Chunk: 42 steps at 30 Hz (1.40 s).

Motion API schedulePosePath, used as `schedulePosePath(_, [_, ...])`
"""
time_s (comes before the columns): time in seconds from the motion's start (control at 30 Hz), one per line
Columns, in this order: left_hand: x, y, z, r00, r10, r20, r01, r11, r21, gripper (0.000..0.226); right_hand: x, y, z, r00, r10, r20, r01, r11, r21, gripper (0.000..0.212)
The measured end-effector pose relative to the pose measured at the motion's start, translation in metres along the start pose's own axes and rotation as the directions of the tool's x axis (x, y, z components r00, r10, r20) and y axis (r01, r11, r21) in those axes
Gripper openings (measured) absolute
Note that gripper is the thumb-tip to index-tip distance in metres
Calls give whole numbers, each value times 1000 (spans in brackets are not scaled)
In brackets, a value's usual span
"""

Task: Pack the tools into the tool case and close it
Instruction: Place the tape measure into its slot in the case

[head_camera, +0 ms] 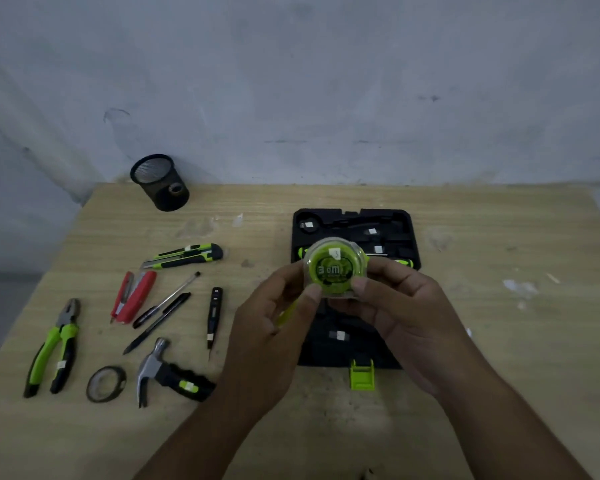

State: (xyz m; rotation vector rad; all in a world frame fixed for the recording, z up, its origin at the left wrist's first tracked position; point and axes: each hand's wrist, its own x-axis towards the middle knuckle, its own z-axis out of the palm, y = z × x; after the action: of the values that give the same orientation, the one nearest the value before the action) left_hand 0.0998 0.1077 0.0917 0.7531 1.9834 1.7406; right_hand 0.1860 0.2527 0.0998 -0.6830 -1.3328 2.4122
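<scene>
The table (520,358) carries the open tool case (404,233); hammer (167,372), pliers (54,344) and utility knife (187,256) lie left of the case, unpacked. The left hand (267,327) and right hand (402,306) both grasp the tape measure (333,268) above the case centre, fingers (387,270) curled round its rim. Align the body with its moulded recess, then press flat until seated

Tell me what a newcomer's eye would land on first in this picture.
First, the bright green tape measure, gripped between the left hand and right hand above the open black tool case at mid-table. Next, the loose tools lying on the left of the table: pliers, hammer and utility knife. A black mesh cup stands at the far left corner.
</scene>
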Motion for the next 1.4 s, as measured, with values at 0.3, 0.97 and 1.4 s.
schedulePosePath(0.3, [10, 4, 20, 991, 69, 118, -93, 973, 211, 12, -14, -6, -36, 996, 51, -69, -50, 998, 23, 38])
schedulePosePath(0.97, [72, -83, 106, 868, 228, 440, -494, 479, 726, 19, 6, 24, -175, 957, 46, -285, -98, 980, -174, 33])
schedulePosePath(1.4, [57, -96, 115, 978, 67, 197, -159, 851, 501, 18, 27, 51, -180, 990, 75, -122, -78, 997, -20, 44])
